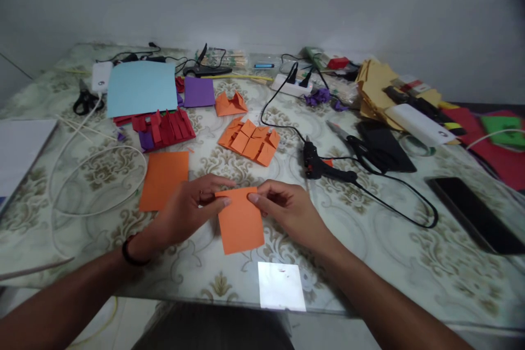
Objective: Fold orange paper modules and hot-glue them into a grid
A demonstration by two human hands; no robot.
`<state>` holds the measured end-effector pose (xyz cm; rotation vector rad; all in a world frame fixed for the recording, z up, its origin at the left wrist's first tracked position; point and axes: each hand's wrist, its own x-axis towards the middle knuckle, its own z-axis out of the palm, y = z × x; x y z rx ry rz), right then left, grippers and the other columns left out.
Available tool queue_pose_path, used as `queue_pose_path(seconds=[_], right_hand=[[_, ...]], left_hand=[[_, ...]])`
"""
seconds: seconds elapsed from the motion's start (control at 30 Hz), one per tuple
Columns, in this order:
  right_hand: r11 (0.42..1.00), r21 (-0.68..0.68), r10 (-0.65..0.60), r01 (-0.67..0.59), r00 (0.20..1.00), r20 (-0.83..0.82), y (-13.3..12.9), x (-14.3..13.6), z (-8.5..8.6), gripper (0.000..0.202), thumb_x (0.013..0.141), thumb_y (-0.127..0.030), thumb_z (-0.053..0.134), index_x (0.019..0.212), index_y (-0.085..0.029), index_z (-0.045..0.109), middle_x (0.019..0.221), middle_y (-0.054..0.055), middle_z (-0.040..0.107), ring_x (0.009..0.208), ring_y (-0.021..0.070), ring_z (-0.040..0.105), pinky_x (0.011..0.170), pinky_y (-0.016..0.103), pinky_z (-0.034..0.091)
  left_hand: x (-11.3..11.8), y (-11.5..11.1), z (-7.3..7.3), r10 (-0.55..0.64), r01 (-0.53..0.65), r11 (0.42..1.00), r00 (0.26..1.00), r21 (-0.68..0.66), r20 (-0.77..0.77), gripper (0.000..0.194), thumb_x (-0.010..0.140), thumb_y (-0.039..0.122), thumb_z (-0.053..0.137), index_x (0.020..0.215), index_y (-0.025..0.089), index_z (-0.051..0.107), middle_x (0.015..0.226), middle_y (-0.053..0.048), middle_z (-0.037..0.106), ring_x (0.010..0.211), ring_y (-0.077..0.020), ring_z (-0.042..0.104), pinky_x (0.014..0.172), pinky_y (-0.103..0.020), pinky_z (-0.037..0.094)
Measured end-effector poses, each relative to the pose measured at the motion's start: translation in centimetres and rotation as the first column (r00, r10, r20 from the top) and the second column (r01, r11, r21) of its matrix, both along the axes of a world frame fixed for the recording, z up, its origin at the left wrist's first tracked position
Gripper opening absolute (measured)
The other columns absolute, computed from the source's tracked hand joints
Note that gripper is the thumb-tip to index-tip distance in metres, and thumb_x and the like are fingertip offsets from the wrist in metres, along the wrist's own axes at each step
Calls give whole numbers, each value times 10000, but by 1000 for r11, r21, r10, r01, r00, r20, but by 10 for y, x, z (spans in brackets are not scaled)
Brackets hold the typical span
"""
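- Sheet (241,224), orange, btwn hands, over near side of tbl (197,276).
- R hand (293,205): thumb + fingers pinching top R corner.
- L hand (182,210): thumb on top L corner; fingers behind hidden, can't tell if pinching.
- 2nd sheet (164,175) flat nr L hand.
- Folded pcs (250,141) beyond; glue gun (330,169) to R.

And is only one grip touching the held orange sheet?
No, the left grip and the right grip both touch the orange sheet near its far edge.
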<state>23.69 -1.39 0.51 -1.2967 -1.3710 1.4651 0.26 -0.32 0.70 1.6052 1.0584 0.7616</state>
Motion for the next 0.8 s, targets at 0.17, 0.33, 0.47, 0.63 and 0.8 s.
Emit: queue_pose_path(seconds=[0.17,0.33,0.47,0.63,0.8], right_hand=[[1000,7,3,-3,1000,3,-1,0,-1,438,840,-584,779,721,-188,635,644,-21,534,597,122,429,557,272,326],[1000,11,15,-15,1000,0,-1,1,-3,439,868,-581,760,725,-187,628,646,-25,523,603,123,424,562,276,312],[999,16,36,-36,999,-18,-2,3,-2,438,889,-567,749,715,-183,627,637,-30,505,601,121,416,566,282,296],[998,12,60,-60,998,-18,-3,0,-3,426,867,-530,788,700,-177,619,641,-32,515,608,116,416,568,274,303],[998,34,47,-46,998,-35,-2,-5,-10,374,892,-525,756,811,-171,666,720,-11,587,666,128,492,625,268,384]], left_hand=[[1,0,1,11,-11,1000,1000,-10,12,262,955,361,732,1152,198,789,1018,-78,836,913,-206,783,780,-271,619],[2,0,1,25,-23,999,999,-45,41,249,948,351,739,1130,189,789,1060,-86,842,961,-215,798,808,-271,633],[1,1,-2,9,-8,999,1000,-37,21,240,956,341,724,1127,181,774,960,-63,837,829,-180,773,695,-237,592],[1,1,1,-87,86,996,993,-15,-84,331,970,288,675,1283,198,731,842,-9,814,663,-132,689,556,-201,486],[3,1,0,-72,74,997,986,6,-152,275,980,330,661,1185,200,790,1081,-39,837,941,-202,773,773,-254,583]])
